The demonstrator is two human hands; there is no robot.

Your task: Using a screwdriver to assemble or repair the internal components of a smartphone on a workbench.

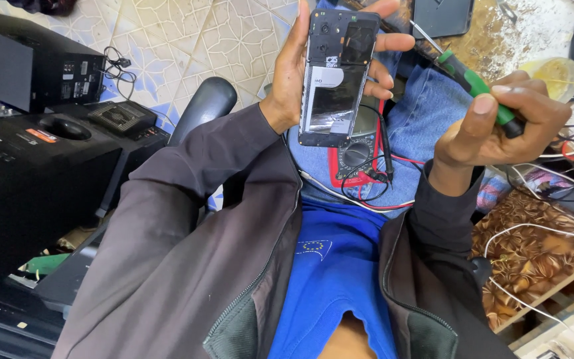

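Lap in blue jeans point(426, 119) carries a red multimeter point(357, 156); its black and red leads point(383, 189) coil just right of it.

Two hands show: the left hand point(300, 66) holds one opened phone point(335, 76), the right hand point(499, 119) one screwdriver point(463, 74). Below the phone lies one multimeter point(357, 153); left of it stand two black audio units point(28, 60).
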